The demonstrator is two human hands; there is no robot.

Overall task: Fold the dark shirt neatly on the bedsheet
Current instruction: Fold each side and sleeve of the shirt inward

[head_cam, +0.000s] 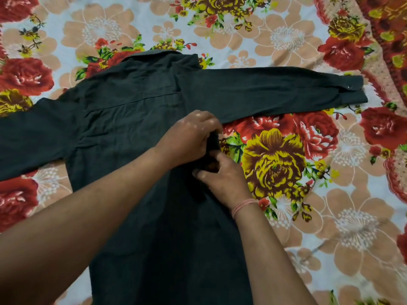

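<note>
I saw the dark shirt [132, 128] lying flat, back up, on the floral bedsheet [330, 216]. My left hand [189, 139] and right hand [222, 175] both pinched its bunched right side seam.

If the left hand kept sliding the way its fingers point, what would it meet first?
The left hand points right, off the shirt's side edge; likely bare bedsheet first, the outstretched sleeve lying just beyond.

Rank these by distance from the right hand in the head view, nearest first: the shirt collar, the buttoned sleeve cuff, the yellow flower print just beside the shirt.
From the right hand:
1. Yellow flower print, just to its right on the bedsheet.
2. Shirt collar, up at the far end of the dark shirt.
3. Buttoned sleeve cuff, far right at the end of the outstretched sleeve.
</note>
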